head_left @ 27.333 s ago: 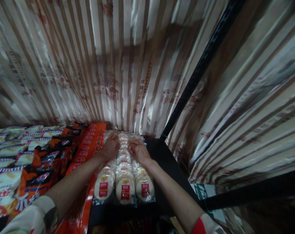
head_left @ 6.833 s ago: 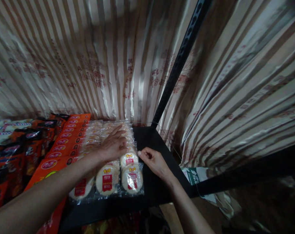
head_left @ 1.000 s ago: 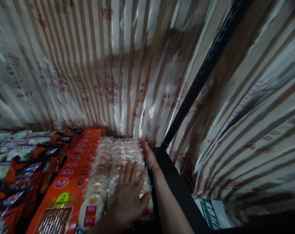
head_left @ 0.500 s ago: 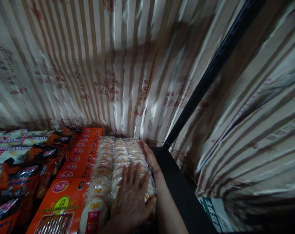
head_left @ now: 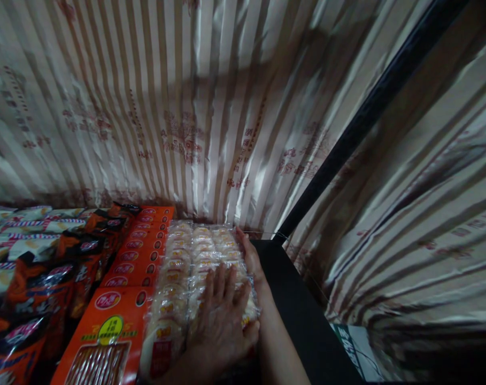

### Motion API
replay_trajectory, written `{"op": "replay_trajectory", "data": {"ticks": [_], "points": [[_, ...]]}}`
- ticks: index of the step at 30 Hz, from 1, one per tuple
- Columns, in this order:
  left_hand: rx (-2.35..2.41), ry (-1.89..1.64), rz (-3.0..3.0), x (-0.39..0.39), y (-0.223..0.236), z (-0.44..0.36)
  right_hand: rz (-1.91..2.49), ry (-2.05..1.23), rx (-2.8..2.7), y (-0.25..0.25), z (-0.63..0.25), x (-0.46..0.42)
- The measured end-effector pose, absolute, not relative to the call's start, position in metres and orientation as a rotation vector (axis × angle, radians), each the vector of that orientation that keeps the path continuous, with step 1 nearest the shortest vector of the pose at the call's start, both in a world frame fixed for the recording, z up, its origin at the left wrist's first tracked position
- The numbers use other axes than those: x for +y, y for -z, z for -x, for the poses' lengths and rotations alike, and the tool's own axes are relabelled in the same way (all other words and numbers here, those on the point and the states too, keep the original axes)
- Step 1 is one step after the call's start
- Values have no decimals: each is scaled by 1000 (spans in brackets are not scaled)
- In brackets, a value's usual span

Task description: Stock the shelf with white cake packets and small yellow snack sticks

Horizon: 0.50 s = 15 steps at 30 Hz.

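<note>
My left hand (head_left: 221, 318) lies flat, palm down with its fingers spread, on rows of clear-wrapped packets of pale round rice crackers (head_left: 176, 294). Along the right side of these packets, my right hand (head_left: 251, 256) rests with its fingers stretched toward the back. The fingers of neither hand are wrapped round a packet. Part of the right-hand rows is hidden under my left hand. To their left stand overlapping orange snack packs (head_left: 134, 248), the front one with a clear window showing brown sticks.
Orange-and-black snack bags (head_left: 42, 289) and white packets (head_left: 34, 243) fill the left. A black shelf surface (head_left: 294, 305) lies to the right, with a slanting dark pole (head_left: 347, 144) at its back. Striped, shiny sheeting (head_left: 166, 107) hangs behind. A white-and-green package (head_left: 359, 345) sits lower right.
The whole view has shifted slightly, so the goods and pole appear a little farther right. Both hands keep nearly the same place against the cracker packets.
</note>
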State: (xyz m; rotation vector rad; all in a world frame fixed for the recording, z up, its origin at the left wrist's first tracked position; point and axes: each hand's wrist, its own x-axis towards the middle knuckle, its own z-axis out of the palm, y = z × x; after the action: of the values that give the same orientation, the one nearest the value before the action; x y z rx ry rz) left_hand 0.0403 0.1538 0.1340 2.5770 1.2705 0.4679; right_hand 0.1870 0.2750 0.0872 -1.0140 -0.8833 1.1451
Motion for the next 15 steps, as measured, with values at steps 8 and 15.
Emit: {"op": "replay_trajectory", "data": {"ticks": [8,15], "points": [[1275,-490,-2600,154,-133,-36,974,-1177,-765,-87,-182,279],[1287,-511,-2656,157,-127,-31,1003,-1137,-815,-72,-185,287]]}}
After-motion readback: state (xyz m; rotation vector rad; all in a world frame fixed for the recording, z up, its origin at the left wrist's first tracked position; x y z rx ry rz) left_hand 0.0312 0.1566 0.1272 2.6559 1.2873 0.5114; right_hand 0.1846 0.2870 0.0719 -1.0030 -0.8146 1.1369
